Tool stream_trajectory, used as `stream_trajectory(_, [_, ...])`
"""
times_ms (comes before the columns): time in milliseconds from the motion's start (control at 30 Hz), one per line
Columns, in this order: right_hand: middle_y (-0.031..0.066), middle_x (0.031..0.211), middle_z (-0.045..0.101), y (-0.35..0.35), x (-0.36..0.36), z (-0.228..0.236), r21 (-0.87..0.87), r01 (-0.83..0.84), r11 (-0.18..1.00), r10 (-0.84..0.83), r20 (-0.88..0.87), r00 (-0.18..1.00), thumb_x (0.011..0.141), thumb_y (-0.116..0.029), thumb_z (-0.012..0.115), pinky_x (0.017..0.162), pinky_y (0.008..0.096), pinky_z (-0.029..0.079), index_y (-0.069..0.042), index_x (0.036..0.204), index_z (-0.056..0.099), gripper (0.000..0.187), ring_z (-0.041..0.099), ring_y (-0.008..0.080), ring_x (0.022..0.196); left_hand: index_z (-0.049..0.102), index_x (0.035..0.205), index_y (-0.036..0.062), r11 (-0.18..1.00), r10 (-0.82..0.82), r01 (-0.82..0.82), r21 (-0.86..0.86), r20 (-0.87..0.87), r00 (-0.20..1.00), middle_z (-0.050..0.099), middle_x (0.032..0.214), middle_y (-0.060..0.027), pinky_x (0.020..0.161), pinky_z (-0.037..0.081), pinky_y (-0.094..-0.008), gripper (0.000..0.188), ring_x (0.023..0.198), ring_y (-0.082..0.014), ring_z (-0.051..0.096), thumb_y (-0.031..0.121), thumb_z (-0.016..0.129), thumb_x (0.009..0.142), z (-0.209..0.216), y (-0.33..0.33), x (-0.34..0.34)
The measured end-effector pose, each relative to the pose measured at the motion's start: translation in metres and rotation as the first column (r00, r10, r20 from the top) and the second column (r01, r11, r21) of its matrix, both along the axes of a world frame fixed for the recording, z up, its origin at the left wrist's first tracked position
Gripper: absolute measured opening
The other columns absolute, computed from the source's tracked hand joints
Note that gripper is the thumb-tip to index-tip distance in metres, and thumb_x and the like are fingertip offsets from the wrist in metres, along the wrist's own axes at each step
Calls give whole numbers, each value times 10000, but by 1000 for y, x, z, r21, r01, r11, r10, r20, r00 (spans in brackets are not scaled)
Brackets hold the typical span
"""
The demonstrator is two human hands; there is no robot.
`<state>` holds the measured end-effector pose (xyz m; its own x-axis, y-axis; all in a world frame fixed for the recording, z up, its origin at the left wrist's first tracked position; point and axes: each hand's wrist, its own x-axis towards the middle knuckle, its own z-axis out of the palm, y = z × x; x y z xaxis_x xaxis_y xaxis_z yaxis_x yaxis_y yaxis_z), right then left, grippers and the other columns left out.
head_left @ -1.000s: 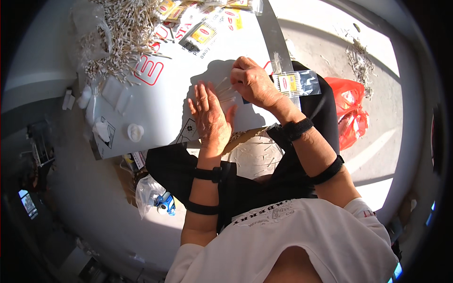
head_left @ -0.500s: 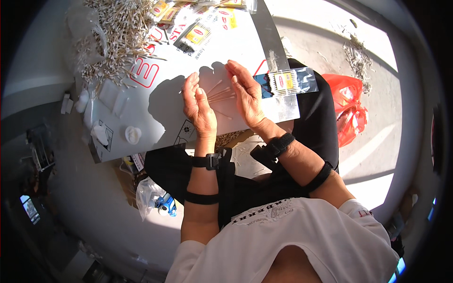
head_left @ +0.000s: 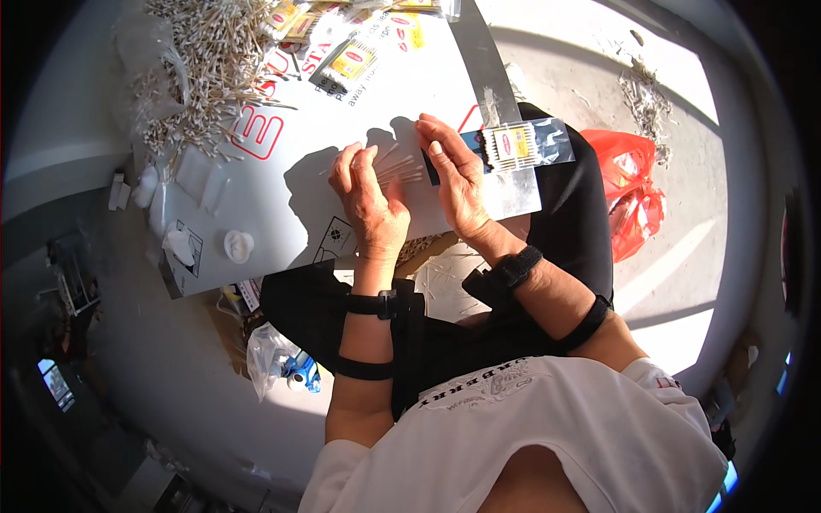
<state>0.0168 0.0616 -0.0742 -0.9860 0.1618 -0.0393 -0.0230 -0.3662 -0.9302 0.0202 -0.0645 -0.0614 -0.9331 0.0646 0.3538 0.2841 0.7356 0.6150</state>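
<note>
A small fan of cotton swabs (head_left: 400, 168) lies on the white printed board (head_left: 299, 103), between my hands. My left hand (head_left: 371, 205) is palm down at their left, fingers bent and apart, nothing seen in its grip. Whether its thumb touches the swabs I cannot tell. On the right, my right hand (head_left: 459, 181) stands on its side, fingers stretched and slightly cupped toward the swabs. Just beyond it, a clear packet of swabs with a yellow label (head_left: 511, 147) lies across the board's right edge.
A big heap of loose cotton swabs (head_left: 205, 60) covers the far left. Several filled packets (head_left: 352, 61) lie at the far side. A small white cup (head_left: 239, 246) sits near the front left. Red plastic bags (head_left: 629, 205) rest on the floor at right.
My left hand has turned from upright to palm down, its fingers bending toward the swabs. My right hand has shifted slightly right, still outstretched. The swabs lie closer together.
</note>
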Motion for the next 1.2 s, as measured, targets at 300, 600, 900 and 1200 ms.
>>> stream_trajectory(300, [149,1423,453,-16,-1,-6,33,-9,999,10,-35,999,1007,-112,475,1105,327,318,18,1311,518,334,417,223,1322,503,1252,17,906,-47,17,424,62,997,529,1227,-150,1011,393,-421,477,1143,-326,497,-100,505,790,-18,4,1])
stream_trajectory(600, [141,1275,562,-4,-11,10,364,-154,919,172,-16,985,1019,-68,434,1008,307,431,24,1338,485,336,552,200,1183,562,1229,45,934,-15,-5,358,52,999,608,1108,-121,1018,405,-383,533,1109,-280,536,-160,461,747,-18,0,-5])
stream_trajectory(900, [142,1345,518,-5,-14,8,184,-240,953,246,-9,969,1022,-80,433,1089,310,359,18,1379,441,370,488,205,1271,481,1321,36,795,-73,-53,605,181,981,594,1155,-138,1022,410,-395,495,1154,-250,529,-28,412,835,-18,-6,-4])
stream_trajectory(1200, [120,1267,541,12,-3,2,396,-68,916,115,-96,989,1028,-111,430,1031,295,417,21,1308,497,316,543,193,1194,585,1134,49,942,312,-312,128,15,950,590,1080,-109,875,447,-370,347,971,-266,518,16,663,798,-12,-67,-60])
